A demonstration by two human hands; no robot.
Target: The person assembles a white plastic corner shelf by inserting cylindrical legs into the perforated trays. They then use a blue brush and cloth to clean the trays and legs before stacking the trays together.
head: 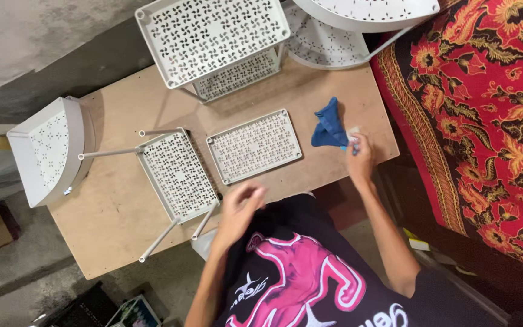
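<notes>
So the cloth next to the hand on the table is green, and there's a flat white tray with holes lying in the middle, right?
Not quite. The cloth is blue, not green; the head view shows it crumpled on the wooden table, right beside the right hand. The rest is right: a flat white tray with holes lies in the middle.

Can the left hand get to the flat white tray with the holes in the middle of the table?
Probably yes. The left hand hovers at the near table edge, just below the flat white tray, with only bare table between them. The tray with legs lies off to the side, not in the way.
</notes>
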